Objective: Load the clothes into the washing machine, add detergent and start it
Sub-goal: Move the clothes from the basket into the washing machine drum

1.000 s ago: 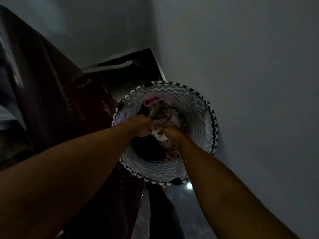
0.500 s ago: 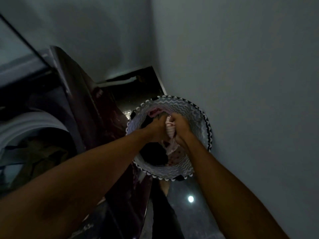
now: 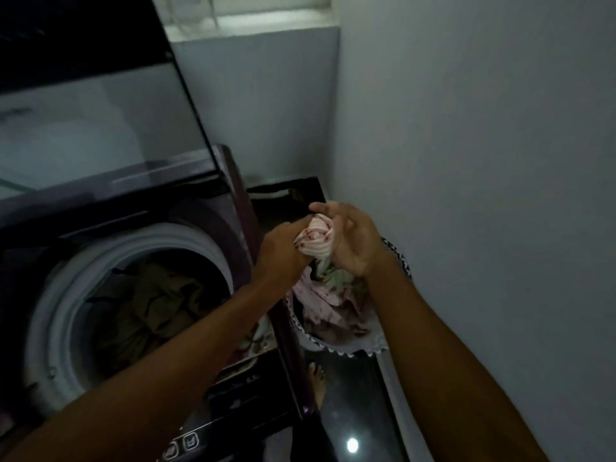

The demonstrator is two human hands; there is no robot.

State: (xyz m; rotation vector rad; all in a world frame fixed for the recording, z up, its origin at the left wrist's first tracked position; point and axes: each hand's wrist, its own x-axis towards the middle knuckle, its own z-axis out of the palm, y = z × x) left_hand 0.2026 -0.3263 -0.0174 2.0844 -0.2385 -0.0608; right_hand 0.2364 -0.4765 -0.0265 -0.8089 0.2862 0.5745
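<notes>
From the head camera, the washing machine (image 3: 140,295) stood as the anchor of the dim corner, a top-loader with its lid (image 3: 100,111) raised upright at the back. Its round drum opening (image 3: 133,311) faced up, and inside it lay a heap of dark olive-brown clothes (image 3: 150,305). At the machine's near edge, a strip of control buttons (image 3: 181,443) caught a little light.

Just to the right of the machine, squeezed between it and the pale wall (image 3: 483,195), sat a laundry basket (image 3: 336,346) with a black-and-white zigzag rim. More garments filled it, pinkish and floral, hanging up out of it toward the hands.

Above the basket and level with the machine's right edge, both hands were closed together on a bundle of pink clothes (image 3: 316,241), a striped piece wrapped round a flower-printed one. The left hand (image 3: 283,251) gripped it from the machine's side, fingers curled tight into the cloth. The right hand (image 3: 353,238) clasped it from the wall side, its thumb lying across the top of the bundle. The lower part of the cloth trailed down into the basket.

Below the basket, on the glossy dark floor (image 3: 353,411) beside the machine's front corner, a bare foot (image 3: 316,378) showed, and a spot of light reflected nearer the camera.
</notes>
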